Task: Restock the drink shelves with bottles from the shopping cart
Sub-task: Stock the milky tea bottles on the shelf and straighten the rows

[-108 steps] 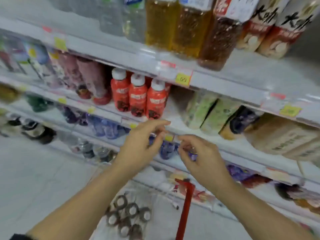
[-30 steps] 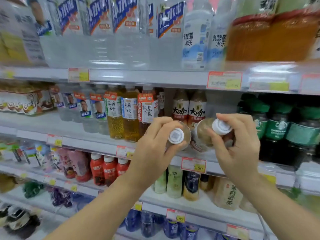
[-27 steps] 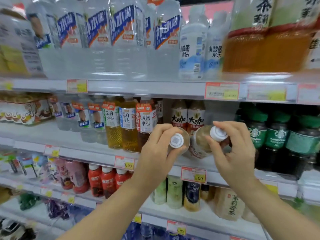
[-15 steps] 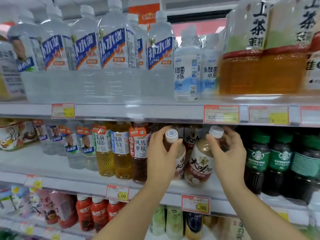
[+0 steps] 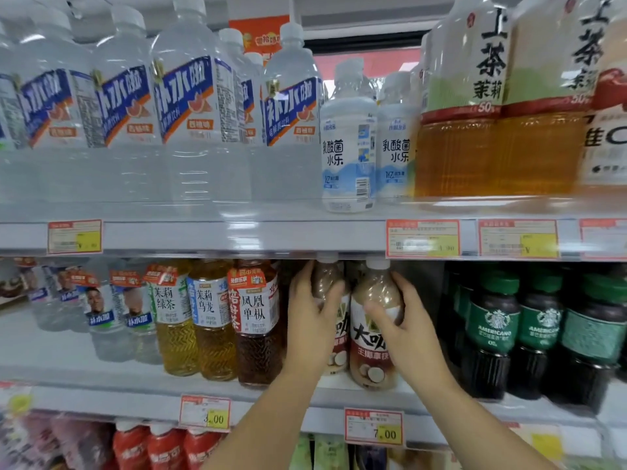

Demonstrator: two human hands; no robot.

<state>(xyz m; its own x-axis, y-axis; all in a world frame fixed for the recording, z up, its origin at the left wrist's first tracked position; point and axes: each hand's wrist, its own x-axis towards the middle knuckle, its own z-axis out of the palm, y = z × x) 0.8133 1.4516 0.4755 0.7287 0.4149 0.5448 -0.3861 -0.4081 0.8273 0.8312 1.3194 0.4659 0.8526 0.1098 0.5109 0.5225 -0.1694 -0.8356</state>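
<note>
Left hand [image 5: 314,320] wrapped around one coconut latte bottle [image 5: 334,334], right hand [image 5: 405,329] around another [image 5: 371,340]. Both bottles upright, side by side on the middle shelf [image 5: 101,374], between dark tea bottle [image 5: 258,323] and green-labelled Americano bottles [image 5: 492,334].

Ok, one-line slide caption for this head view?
Both hands, left hand and right hand, each set a white-capped brown coconut-latte bottle upright on the middle shelf.
</note>
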